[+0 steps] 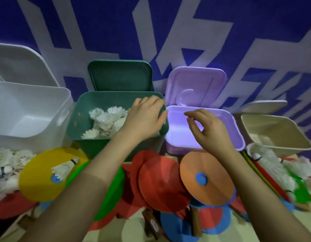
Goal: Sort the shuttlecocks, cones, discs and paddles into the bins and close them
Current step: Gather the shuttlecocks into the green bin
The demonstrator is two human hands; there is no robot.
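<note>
Single head-worn view, looking forward and down, close over bins (116,137)

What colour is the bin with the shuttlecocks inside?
Green bin, seen best in the head view.

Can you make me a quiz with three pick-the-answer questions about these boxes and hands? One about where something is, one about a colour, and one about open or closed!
1. Where are the sorted white feather shuttlecocks?
A. the green plastic bin
B. the purple bin
C. the white bin

2. What colour is the round disc with a blue centre knob just below the right hand?
A. pink
B. orange
C. black

3. How is the purple plastic bin's lid?
A. shut
B. missing
C. open, standing up behind the bin

Answers: 1 A, they lie inside the green plastic bin. 2 B, the disc is orange. 3 C, the lid stands upright behind the purple plastic bin.
</note>
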